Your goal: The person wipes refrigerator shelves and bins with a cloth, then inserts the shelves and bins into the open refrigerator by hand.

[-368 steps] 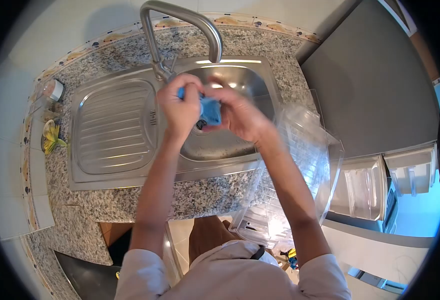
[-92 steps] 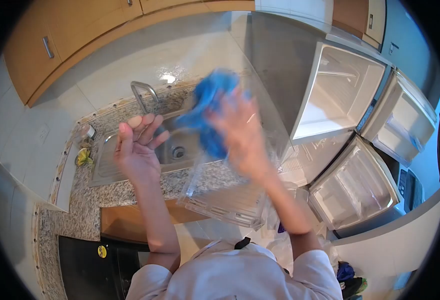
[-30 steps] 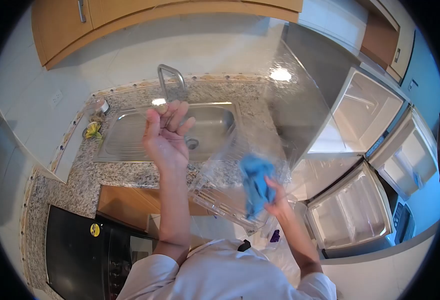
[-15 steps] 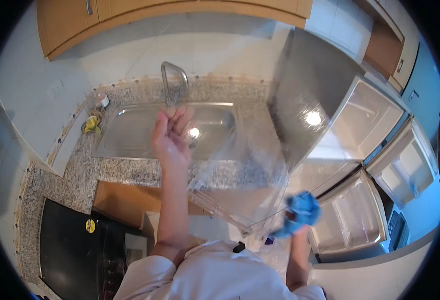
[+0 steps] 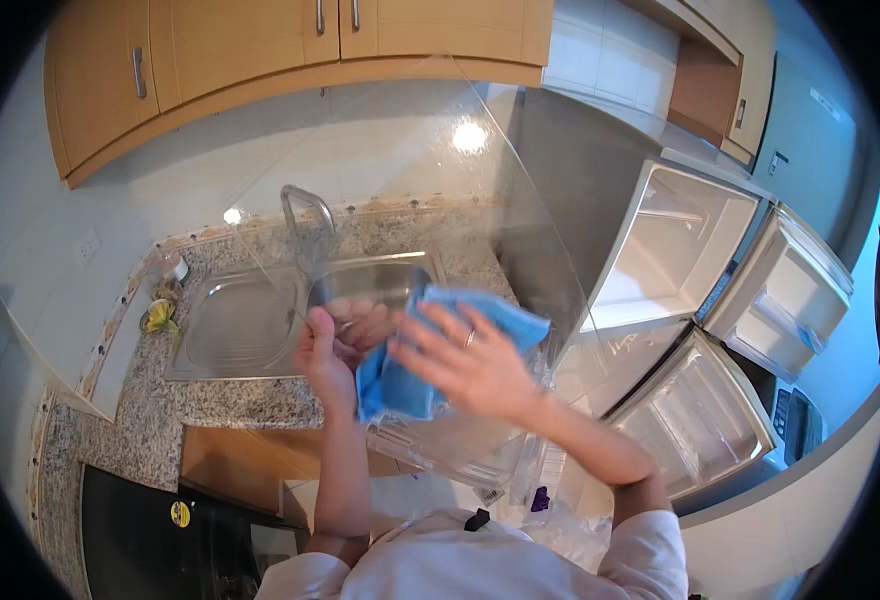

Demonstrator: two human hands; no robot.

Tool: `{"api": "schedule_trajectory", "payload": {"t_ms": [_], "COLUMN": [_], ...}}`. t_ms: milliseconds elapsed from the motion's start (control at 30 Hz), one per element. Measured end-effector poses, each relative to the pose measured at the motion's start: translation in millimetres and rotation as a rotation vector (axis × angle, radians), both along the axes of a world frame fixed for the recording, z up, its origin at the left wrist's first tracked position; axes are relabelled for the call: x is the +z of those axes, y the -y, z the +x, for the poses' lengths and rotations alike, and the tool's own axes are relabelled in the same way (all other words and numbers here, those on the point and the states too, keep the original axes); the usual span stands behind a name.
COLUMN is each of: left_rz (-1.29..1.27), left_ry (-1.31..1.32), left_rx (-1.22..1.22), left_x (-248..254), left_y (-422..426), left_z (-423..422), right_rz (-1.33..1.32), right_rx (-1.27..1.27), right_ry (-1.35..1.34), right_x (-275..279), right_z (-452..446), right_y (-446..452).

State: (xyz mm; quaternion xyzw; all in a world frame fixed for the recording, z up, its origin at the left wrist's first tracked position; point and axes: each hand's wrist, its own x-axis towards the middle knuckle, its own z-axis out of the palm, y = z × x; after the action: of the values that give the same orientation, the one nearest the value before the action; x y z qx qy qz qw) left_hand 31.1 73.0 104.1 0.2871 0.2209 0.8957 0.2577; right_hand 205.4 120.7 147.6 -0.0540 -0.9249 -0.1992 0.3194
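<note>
A clear flat pane (image 5: 400, 130) is held up in front of me, its edges running above and beside my hands. My left hand (image 5: 338, 350) grips the pane, thumb on the near side and fingers seen through it. Flat against the near side lies a blue cloth (image 5: 500, 320), under my right hand (image 5: 470, 365), whose fingers are spread over it and press it to the pane. Part of the cloth's far left lies close beside my left hand.
Behind the pane are a steel sink (image 5: 240, 325) and a faucet (image 5: 310, 205) on a granite counter (image 5: 250, 400). A fridge (image 5: 660, 240) stands open at the right. Clear trays (image 5: 450, 450) sit at the counter's front edge. Wooden cupboards (image 5: 240, 50) hang above.
My right hand has brought the blue cloth from low on the right up and left, near my left hand. The pane has shifted and tilted in my left hand's grip.
</note>
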Motion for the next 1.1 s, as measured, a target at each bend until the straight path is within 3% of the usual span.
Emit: {"api": "schedule_trajectory", "payload": {"t_ms": [33,100,167,200,267,333,433,500,600,667,733,767,833,900,933,1033,1100], "left_rz": [0.035,0.093,0.008,0.010,-0.001,0.074,0.170,0.199,0.005,-0.001,-0.014,-0.021,-0.019,-0.024,-0.026,-0.036,-0.049], "left_ry": [-0.035,0.017,0.022,0.016,-0.012,-0.031,-0.036,-0.029,-0.259,-0.214,-0.173,-0.134,-0.136,-0.145,-0.159,-0.201,-0.220], "left_rx": [0.007,-0.087,-0.085,-0.091,-0.114,-0.057,-0.002,-0.012,-0.147,-0.166,-0.156,-0.140,-0.144,-0.156,-0.148,-0.151,-0.157], "left_x": [-5,3,6,5,4,-14,-32,-24,4,1,-4,-5,-4,-2,-1,-5,-7], "left_y": [-3,7,11,11,7,-9,-14,-8,14,19,19,18,17,14,13,14,17], "left_z": [-3,5,12,14,17,4,-2,0,12,11,7,5,1,3,5,4,5], "right_rz": [0.013,0.032,-0.092,-0.088,0.166,-0.289,-0.459,0.175,0.297,0.105,-0.883,-1.198,-1.776,-1.875,-1.724,-1.578,-1.649], "right_rx": [-0.027,-0.101,0.008,0.004,-0.124,0.248,0.517,0.243,-0.014,-0.204,-0.074,0.285,0.520,0.758,0.479,0.477,0.437], "right_ry": [-0.015,-0.327,-0.760,-0.766,-0.597,-0.287,-0.161,-0.132,-0.366,-0.556,-0.831,-0.851,-0.729,-0.559,-0.695,-0.645,-0.661], "right_x": [23,81,122,122,117,85,62,74,145,161,177,173,164,143,143,127,106], "right_z": [-2,-4,-20,-28,-58,-96,-102,-106,-46,-12,33,49,67,62,53,47,58], "right_y": [-13,-53,-82,-75,-50,-24,7,-15,-23,-60,-83,-92,-95,-92,-64,-63,-57]}}
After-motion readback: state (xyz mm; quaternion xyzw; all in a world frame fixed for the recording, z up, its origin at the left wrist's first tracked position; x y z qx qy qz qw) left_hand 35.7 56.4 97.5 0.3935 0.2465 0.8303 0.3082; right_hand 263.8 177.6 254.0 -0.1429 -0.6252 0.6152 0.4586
